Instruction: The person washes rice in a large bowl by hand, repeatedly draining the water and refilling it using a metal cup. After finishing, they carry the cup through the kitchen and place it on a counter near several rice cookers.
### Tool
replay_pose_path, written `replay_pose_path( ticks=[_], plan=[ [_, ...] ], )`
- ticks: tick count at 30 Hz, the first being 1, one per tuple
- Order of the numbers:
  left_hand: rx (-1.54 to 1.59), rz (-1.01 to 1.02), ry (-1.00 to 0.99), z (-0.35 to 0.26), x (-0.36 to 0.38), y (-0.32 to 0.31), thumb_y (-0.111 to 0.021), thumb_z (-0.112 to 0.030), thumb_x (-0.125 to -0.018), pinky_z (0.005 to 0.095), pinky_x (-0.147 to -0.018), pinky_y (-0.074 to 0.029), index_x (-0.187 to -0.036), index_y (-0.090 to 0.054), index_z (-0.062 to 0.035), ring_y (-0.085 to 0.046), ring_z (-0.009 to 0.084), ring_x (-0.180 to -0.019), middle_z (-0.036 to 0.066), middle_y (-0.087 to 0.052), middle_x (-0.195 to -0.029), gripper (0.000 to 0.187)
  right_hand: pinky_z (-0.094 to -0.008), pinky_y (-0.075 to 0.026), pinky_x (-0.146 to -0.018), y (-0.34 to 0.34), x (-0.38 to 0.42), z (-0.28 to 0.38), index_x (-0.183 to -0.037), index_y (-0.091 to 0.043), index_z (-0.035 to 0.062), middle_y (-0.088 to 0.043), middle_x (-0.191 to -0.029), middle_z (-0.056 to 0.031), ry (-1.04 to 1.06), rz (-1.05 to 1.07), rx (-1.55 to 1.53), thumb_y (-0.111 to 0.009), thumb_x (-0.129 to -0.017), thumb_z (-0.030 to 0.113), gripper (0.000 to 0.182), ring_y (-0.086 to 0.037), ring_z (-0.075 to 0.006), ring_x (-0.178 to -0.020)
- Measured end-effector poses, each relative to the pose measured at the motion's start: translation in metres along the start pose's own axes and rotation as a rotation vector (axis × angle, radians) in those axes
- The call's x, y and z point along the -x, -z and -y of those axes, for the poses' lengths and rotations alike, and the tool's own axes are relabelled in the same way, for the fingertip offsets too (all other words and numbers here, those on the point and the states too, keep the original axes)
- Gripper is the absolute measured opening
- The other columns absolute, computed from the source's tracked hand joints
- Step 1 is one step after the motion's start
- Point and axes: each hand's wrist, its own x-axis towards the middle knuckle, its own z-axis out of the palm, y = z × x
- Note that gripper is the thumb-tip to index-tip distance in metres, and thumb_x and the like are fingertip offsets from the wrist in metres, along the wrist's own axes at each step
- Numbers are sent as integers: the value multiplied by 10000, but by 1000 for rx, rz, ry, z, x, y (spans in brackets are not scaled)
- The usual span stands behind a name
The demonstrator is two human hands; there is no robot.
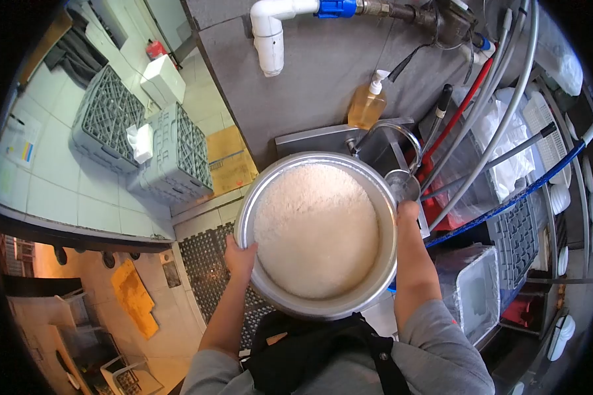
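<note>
The wide metal pot (390, 263) of pale grain (316, 230) sits between the black apron (323, 355) and the sink (303, 140); the left hand (240, 258) clasps its left rim, the right hand (407, 209) its right side, fingers hidden. A slipping grip, or a knock against the sink beyond, could tilt it and spill grain.

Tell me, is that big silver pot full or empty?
Not empty: pale grains, perhaps rice, spread across the inside of the silver pot, below its rim. How deep they go, I cannot tell.
</note>
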Motion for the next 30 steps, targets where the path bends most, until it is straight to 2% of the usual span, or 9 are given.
replay_pose_path(
  ticks=[5,8,11,20,23,26,30],
  plan=[
    [-21,10,9,7,-2,-2,-738,-176,-605,391,-744,-459,-1078,-457,-11,-599,349,-841,212,-604,-904,574,-368,-461,-685,-6,-10,-6,-858,-614,-77,-633,-863,-204,-62,28,-143,-498,-771,114,240,-619,-294,-774],
    [-31,5,7,3,-2,-1,-736,-171,-608,393,-746,-458,-1059,-458,-9,-597,353,-840,213,-603,-898,554,-367,-464,-670,-18,-29,-20,-852,-613,-79,-632,-847,-198,-19,17,-29,-487,-775,104,235,-617,-293,-749],
    [-25,13,16,-7,1,3,-733,-168,-611,394,-744,-458,-1030,-465,-9,-597,353,-834,212,-603,-891,522,-367,-466,-656,-10,-27,-17,-852,-613,-80,-631,-844,-201,36,111,59,-481,-778,102,237,-621,-292,-747],
    [32,29,18,-4,0,2,-717,-158,-621,392,-734,-457,-983,-482,-20,-599,341,-818,196,-607,-872,453,-368,-459,-554,-14,-28,-13,-820,-615,-67,-627,-777,-165,-122,45,-151,-495,-772,85,200,-613,-253,-642],
    [36,31,19,-4,0,2,-718,-158,-620,391,-736,-457,-999,-478,-23,-599,340,-821,195,-606,-870,469,-375,-451,-535,-8,-21,-11,-808,-614,-66,-614,-743,-151,7,92,-33,-505,-761,77,186,-608,-250,-627],
    [16,27,18,1,-2,0,-720,-157,-619,391,-737,-456,-1018,-469,-23,-599,338,-820,195,-606,-869,490,-377,-443,-509,-6,-11,-3,-789,-614,-61,-607,-709,-143,-46,14,-107,-506,-760,80,179,-601,-244,-583],
    [17,20,9,0,-1,-1,-717,-166,-624,394,-739,-455,-1028,-462,-23,-598,341,-819,198,-605,-873,498,-372,-435,-476,0,-8,-2,-773,-615,-57,-609,-687,-146,20,62,2,-503,-768,96,189,-587,-237,-525]
  ],
)
